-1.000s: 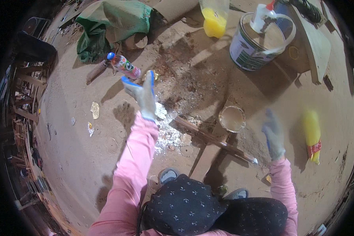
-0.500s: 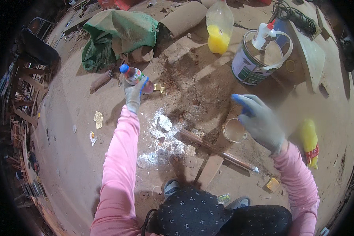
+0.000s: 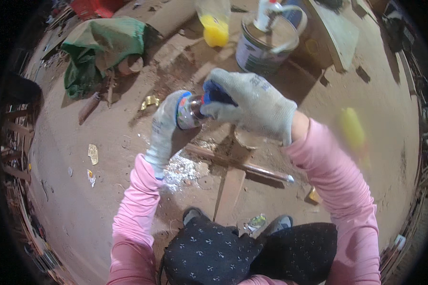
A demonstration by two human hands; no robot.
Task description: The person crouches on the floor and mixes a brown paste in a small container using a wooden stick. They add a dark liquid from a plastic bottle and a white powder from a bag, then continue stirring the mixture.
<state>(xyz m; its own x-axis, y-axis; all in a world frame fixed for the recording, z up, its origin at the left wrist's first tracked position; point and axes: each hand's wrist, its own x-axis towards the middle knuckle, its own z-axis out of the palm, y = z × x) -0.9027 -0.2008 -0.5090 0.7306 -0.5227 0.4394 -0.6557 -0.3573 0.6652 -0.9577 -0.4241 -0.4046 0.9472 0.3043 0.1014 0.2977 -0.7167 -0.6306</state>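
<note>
A small clear plastic bottle with a blue cap is held up in front of me, over the dirt floor. My left hand, in a grey work glove, grips the bottle's body from below. My right hand, also gloved, is closed over the blue cap end. Both sleeves are pink. The bottle's contents are hidden by the gloves.
A paint can with a white bottle on its lid stands at the back. A plastic bottle with yellow liquid is beside it. A green cloth lies far left. Wooden sticks, white powder and a yellow object lie nearby.
My left hand picked the bottle up from the floor at the far left and brought it close. My right hand came in from the right and closed on its cap.
</note>
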